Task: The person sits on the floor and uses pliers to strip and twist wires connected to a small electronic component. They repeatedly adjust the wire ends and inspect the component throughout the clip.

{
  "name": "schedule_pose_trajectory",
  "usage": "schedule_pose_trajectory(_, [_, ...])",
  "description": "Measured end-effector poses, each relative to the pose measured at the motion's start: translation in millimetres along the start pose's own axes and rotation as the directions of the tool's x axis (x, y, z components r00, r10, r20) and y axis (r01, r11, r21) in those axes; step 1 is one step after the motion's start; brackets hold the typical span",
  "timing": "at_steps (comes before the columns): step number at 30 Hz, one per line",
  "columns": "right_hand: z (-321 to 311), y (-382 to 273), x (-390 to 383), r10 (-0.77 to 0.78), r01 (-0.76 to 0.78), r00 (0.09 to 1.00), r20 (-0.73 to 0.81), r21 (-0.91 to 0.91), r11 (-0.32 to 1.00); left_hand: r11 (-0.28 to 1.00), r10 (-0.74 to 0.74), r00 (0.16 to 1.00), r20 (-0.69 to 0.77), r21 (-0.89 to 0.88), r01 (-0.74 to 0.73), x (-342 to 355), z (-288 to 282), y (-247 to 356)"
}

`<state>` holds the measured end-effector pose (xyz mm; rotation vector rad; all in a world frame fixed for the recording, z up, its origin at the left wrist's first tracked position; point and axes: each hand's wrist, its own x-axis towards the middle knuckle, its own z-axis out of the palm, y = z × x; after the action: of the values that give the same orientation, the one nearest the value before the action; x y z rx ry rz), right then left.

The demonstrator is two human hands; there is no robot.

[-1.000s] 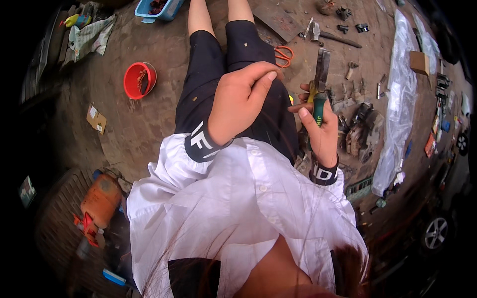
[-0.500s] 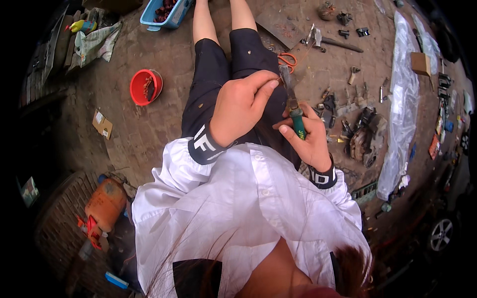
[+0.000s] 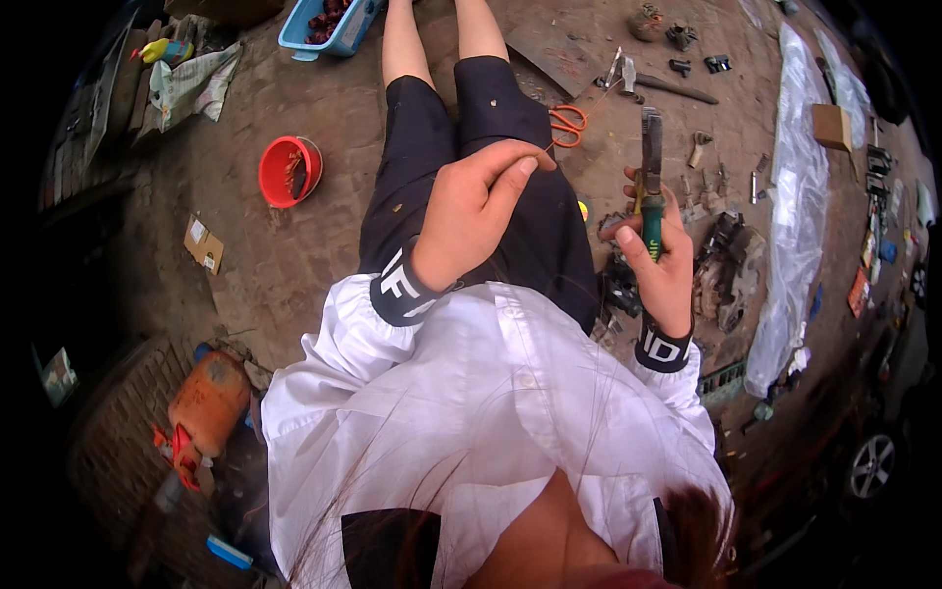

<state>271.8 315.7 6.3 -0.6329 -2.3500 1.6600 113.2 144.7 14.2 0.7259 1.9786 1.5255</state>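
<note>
My left hand (image 3: 474,201) is closed above my dark shorts (image 3: 402,142), its thumb and forefinger pinching a thin copper-coloured wire (image 3: 589,113) that runs up to the right. To its right, my right hand (image 3: 655,240) grips pliers (image 3: 652,157) with green and yellow handles, jaws pointing up, apart from the left fingers. Orange-handled scissors (image 3: 569,126) lie just beside my right thigh. A hammer (image 3: 672,86) and small metal tools lie past the pliers.
A red bucket (image 3: 280,191) stands left, a blue basin (image 3: 343,34) beyond it. Greasy metal parts (image 3: 728,255), long plastic sheeting (image 3: 790,226) and a cardboard box (image 3: 831,126) lie right. An orange gas cylinder (image 3: 211,398) is lower left, a car wheel (image 3: 871,466) lower right.
My right hand swung the pliers left to my left fingertips half a second ago and has since drawn them back rightward, upright. My left hand has shifted slightly right since a second ago.
</note>
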Motion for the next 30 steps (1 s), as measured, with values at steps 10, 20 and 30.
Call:
schedule_pose_trajectory(10, [34,-10,1,-0.185,0.218,0.963,0.196,-0.168,0.961,0.99,0.04,0.997,0.067,0.134,-0.048,-5,-11,-9])
schedule_pose_trajectory(20, [41,-15,1,-0.124,0.129,0.97,0.21,-0.01,0.992,0.995,0.033,0.994,0.108,0.089,-0.043,-4,-20,-13])
schedule_pose_trajectory(30, [16,-19,1,0.097,-0.328,0.888,0.45,0.472,0.818,0.963,-0.035,0.967,0.251,-0.249,0.099,-4,-25,0])
